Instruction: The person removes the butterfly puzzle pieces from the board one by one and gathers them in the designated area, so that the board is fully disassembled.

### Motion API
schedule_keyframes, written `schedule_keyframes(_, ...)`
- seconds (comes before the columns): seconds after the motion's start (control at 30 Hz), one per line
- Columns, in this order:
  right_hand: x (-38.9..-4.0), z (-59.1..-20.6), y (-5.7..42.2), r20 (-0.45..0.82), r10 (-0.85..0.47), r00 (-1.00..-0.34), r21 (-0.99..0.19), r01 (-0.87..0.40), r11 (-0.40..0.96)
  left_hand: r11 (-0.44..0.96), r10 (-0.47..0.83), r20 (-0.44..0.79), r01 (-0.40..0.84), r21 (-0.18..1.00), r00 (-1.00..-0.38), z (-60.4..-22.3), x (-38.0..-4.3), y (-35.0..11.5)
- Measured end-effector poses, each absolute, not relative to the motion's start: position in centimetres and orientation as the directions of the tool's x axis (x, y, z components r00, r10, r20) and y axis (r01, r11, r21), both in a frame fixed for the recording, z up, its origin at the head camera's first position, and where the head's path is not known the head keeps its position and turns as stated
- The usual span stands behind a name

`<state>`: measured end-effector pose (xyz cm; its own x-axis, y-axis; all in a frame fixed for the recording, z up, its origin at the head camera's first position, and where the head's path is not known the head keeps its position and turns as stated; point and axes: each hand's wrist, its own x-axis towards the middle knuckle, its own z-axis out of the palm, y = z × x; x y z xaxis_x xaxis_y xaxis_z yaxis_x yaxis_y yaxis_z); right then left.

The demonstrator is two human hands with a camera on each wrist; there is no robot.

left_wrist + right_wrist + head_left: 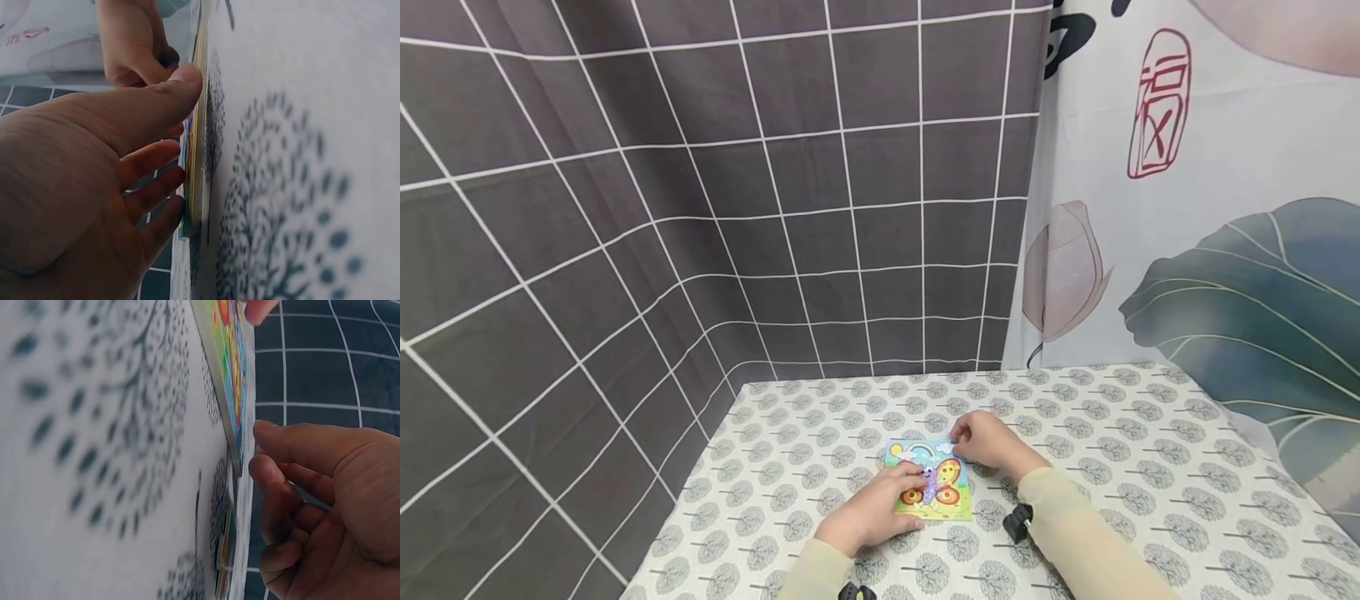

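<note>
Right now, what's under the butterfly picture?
The tree-patterned cloth shows around the butterfly picture, so it probably lies on that. Anything directly underneath is covered, so I can't see it.

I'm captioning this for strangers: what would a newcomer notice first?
First, the flat, brightly coloured square butterfly board, lying on the pale tree-print tablecloth, partly under the person's left grip. Then the dark grey fabric curtain with white grid lines behind it, and the red, seal-like emblem on the white cloth hanging at upper right.

Left hand palm down, outstretched; right hand curled.
</note>
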<state>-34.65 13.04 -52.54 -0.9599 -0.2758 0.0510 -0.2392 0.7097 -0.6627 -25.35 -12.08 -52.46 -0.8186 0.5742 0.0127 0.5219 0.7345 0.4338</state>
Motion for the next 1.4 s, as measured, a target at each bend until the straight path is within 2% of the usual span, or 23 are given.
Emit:
schedule_keyframes(0.2, -34.9, -52.4, 11.9, 0.035, -0.318, -0.947, -0.632, -0.267, 0.727, 0.751, 0.579, -0.017, 0.525, 0.399, -0.815, -52.5, -25.3, -12.0)
schedule_keyframes(0.87, -35.0, -52.1, 9.9, 0.011, -0.390, -0.921, -0.608, -0.316, 0.729, 0.745, 0.595, 0.012, 0.557, 0.366, -0.804, -52.2, -25.0, -12.2)
schedule_keyframes(1.4, -34.9, -51.5, 9.6, -0.053, -0.399, -0.915, -0.639, -0.276, 0.718, 0.748, 0.590, -0.001, 0.546, 0.379, -0.808, -52.4, -24.9, -12.2)
